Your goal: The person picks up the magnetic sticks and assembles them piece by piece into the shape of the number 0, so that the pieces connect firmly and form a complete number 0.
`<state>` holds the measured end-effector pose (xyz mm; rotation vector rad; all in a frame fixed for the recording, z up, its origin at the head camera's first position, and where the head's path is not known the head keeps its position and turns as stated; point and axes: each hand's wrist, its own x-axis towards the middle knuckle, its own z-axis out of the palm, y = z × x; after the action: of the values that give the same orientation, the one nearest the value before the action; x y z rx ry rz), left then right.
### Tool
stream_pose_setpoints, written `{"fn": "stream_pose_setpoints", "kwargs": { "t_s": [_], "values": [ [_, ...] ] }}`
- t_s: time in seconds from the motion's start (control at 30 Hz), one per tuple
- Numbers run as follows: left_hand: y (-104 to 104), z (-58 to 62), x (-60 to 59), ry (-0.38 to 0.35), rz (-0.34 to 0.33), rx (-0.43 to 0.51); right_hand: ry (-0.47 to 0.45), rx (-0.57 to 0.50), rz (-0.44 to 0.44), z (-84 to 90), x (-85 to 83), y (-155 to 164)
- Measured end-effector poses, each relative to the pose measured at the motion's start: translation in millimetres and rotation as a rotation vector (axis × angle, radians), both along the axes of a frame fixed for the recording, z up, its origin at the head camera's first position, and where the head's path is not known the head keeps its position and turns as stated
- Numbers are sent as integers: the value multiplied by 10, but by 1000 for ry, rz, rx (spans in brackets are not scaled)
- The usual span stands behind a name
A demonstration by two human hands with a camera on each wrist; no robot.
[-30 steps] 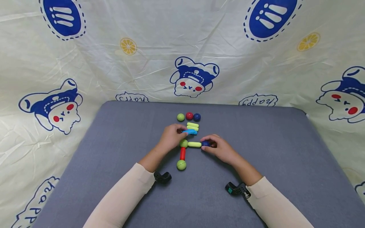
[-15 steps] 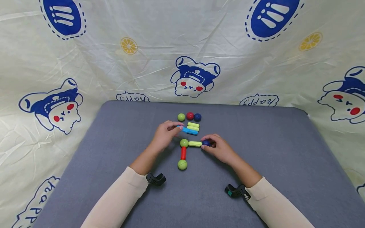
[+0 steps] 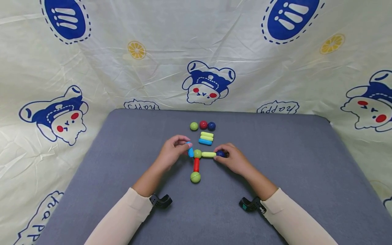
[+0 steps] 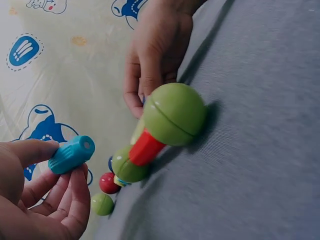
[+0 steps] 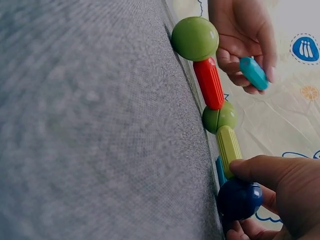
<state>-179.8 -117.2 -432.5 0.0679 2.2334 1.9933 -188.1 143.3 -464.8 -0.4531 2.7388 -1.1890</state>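
Left hand (image 3: 173, 150) is pinching a blue rod (image 4: 72, 155) between thumb and fingers, holding it above the table (image 3: 232, 211), just left of the corner ball (image 3: 197, 154) and apart from it. Right hand (image 3: 234, 160) is gripping a navy ball (image 5: 240, 199) at the right end of a yellow rod (image 3: 209, 154). The yellow rod is running left to the corner ball; a red rod (image 3: 196, 165) is running nearward to a green ball (image 3: 195, 177). Farther off, three spare rods (image 3: 205, 142) are lying before three loose balls (image 3: 203, 125).

On the counter (image 3: 294, 163), the corner ball (image 3: 197, 153) has one rod (image 3: 196, 165) before it and another rod (image 3: 209, 154) to its right. Behind it lie three loose rods (image 3: 205, 142), then three loose balls (image 3: 203, 125).
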Motion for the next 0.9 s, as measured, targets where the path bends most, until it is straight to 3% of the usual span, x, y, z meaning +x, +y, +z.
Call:
{"fn": "stream_pose_setpoints", "kwargs": {
  "t_s": [0.57,0.9],
  "values": [
    [-138,-216,307,-85,-33,-62,-27,16,-47,6,-76,-62],
    [-153,-270,468,-93,-65,-115,-25,20,-45,23,-159,-67]
  ]
}}
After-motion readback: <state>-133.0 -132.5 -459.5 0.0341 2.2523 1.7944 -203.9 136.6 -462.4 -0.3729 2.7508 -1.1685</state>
